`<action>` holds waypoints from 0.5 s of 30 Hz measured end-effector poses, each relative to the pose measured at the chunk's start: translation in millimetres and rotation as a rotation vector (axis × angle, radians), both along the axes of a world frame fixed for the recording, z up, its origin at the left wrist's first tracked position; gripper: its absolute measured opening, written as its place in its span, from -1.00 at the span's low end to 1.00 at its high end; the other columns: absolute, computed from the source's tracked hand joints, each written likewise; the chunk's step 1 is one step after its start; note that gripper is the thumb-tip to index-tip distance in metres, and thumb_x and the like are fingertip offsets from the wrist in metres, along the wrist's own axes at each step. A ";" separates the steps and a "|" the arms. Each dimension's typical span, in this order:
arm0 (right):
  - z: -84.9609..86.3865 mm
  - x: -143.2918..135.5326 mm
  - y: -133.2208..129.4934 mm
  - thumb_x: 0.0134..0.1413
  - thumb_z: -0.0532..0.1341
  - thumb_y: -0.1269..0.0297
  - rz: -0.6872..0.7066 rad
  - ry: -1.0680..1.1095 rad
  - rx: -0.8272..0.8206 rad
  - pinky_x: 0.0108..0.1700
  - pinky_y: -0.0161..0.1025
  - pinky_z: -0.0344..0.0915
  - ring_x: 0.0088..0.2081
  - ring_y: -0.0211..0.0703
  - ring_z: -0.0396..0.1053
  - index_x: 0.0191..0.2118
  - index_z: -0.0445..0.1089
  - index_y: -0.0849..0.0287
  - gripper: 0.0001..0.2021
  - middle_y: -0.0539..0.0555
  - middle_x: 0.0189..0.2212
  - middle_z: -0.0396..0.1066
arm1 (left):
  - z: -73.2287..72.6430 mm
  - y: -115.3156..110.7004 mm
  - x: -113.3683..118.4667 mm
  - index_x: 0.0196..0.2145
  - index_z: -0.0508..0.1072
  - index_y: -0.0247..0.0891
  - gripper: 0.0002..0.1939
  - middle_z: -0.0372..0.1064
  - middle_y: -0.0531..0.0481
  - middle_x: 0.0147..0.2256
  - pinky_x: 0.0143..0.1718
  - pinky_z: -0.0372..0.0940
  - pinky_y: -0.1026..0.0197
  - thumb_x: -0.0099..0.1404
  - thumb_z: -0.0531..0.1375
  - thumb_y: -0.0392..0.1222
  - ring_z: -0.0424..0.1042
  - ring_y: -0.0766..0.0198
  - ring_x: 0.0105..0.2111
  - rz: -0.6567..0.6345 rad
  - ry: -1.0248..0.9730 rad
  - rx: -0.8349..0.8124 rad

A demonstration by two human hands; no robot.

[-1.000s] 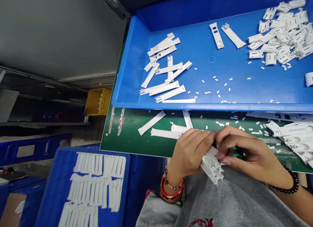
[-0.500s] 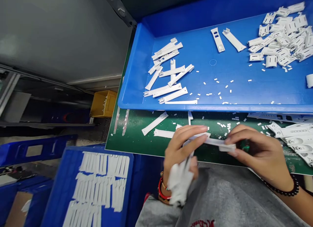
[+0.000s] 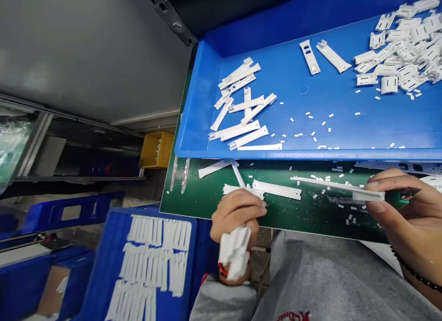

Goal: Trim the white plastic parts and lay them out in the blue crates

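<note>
My right hand [image 3: 410, 215] pinches one end of a long white plastic strip [image 3: 328, 185] between thumb and fingers, its thin end reaching left over the green work surface. Tucked in the same palm is a small green tool [image 3: 403, 197], mostly hidden, so its kind is unclear. My left hand [image 3: 238, 213] is curled around several white plastic pieces [image 3: 235, 252], which stick out below it over the wrist. Its fingertips are close to loose white strips [image 3: 276, 189] lying on the surface; whether they touch cannot be made out.
Behind the hands stands a large blue tray [image 3: 269, 153] with white strips at left and a heap of short white parts [image 3: 400, 58] at right. White offcuts are scattered about. Lower left, a blue crate [image 3: 119, 229] holds rows of strips. A yellow bin [image 3: 157, 149] is beyond.
My hands have parted. The right moved right with a white strip, the left moved left and down with its pieces. Another strip now lies on the green surface between them.
</note>
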State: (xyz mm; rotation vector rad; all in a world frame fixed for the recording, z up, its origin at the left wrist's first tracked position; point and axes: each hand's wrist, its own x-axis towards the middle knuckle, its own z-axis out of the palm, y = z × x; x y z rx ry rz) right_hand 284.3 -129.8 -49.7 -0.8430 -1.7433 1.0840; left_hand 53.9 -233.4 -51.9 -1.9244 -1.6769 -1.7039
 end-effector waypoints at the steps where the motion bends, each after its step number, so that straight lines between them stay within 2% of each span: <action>1: 1.5 -0.6 0.1 0.07 0.35 0.47 0.019 0.005 0.005 -0.40 -0.28 0.38 -0.30 -0.18 0.38 -0.21 0.50 0.03 -0.80 -0.02 -0.39 0.45 | 0.0 3.2 -3.9 -0.54 0.37 -0.27 -0.71 0.35 0.09 -0.55 -0.58 0.28 0.30 0.37 0.15 -0.25 0.32 0.40 -0.60 -0.008 -0.063 0.087; 4: 4.9 -0.6 -0.3 0.09 0.33 0.51 0.022 -0.008 0.011 -0.40 -0.32 0.37 -0.28 -0.22 0.39 -0.19 0.49 0.04 -0.79 -0.03 -0.37 0.47 | 9.8 6.5 -18.0 -0.57 0.29 -0.27 -0.71 0.19 0.16 -0.59 -0.62 0.18 0.33 0.29 0.21 -0.21 0.17 0.47 -0.65 -0.008 -0.311 0.315; 6: 5.7 -0.2 -1.0 0.11 0.32 0.52 0.022 -0.007 0.012 -0.40 -0.33 0.37 -0.27 -0.23 0.39 -0.19 0.47 0.05 -0.79 -0.04 -0.36 0.47 | 20.6 6.8 -27.9 -0.57 0.27 -0.28 -0.73 0.18 0.22 -0.58 -0.56 0.23 0.39 0.22 0.24 -0.25 0.12 0.55 -0.65 -0.013 -0.442 0.401; 9: 5.9 0.2 -1.9 0.11 0.31 0.54 0.023 0.005 0.014 -0.40 -0.33 0.37 -0.27 -0.23 0.39 -0.20 0.46 0.06 -0.79 -0.03 -0.35 0.47 | 32.5 12.1 -40.6 -0.53 0.32 -0.24 -0.79 0.31 0.30 -0.51 -0.29 0.35 0.41 0.24 0.23 -0.26 0.24 0.62 -0.55 0.018 -0.432 0.480; 10: 5.8 0.5 -2.1 0.11 0.31 0.55 0.018 0.007 0.018 -0.39 -0.33 0.37 -0.27 -0.23 0.39 -0.20 0.47 0.07 -0.79 -0.03 -0.35 0.47 | 34.6 14.9 -43.5 -0.50 0.34 -0.22 -0.81 0.34 0.32 -0.49 -0.28 0.34 0.42 0.26 0.21 -0.25 0.26 0.62 -0.52 0.033 -0.398 0.492; 13: 5.0 3.3 -2.5 0.10 0.30 0.55 0.007 -0.004 0.022 -0.38 -0.33 0.38 -0.27 -0.24 0.39 -0.20 0.48 0.08 -0.79 -0.03 -0.35 0.47 | 40.9 16.1 -47.3 -0.39 0.37 -0.17 -0.89 0.30 0.30 -0.48 -0.45 0.23 0.45 0.33 0.14 -0.25 0.23 0.61 -0.52 0.077 -0.390 0.369; 15: 4.1 6.4 -2.7 0.09 0.32 0.54 -0.009 -0.016 0.021 -0.38 -0.32 0.39 -0.27 -0.22 0.40 -0.21 0.49 0.08 -0.79 -0.02 -0.36 0.47 | 48.4 5.7 -45.3 -0.36 0.36 -0.16 -0.88 0.24 0.26 -0.48 -0.52 0.17 0.43 0.37 0.13 -0.19 0.17 0.58 -0.55 0.117 -0.339 0.171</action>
